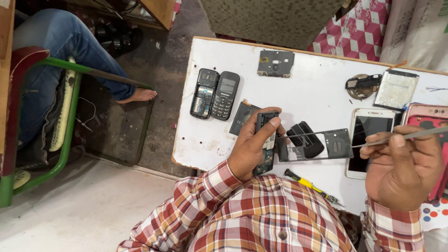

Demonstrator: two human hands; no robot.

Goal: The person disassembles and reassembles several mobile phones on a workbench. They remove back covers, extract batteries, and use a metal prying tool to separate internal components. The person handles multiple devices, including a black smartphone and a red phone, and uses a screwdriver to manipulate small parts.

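My left hand (252, 147) grips a small dark opened phone body (266, 140), upright, thumb on its top edge. My right hand (403, 170) pinches a thin metal tool (410, 136) like tweezers, held level and pointing left toward a dark frame part (319, 147) lying on the white table (205, 140). A black curved cover (305, 135) rests on that frame. Behind my left hand lies a dark flat battery (242, 116).
Two small dark phones (214, 95) lie at the table's left, one with its back off. A white smartphone (366, 140), a pink phone back (427, 116), a silver battery (396, 89), a grey plate (275, 64) and a yellow screwdriver (310, 185) surround. A person's leg (79, 51) is at left.
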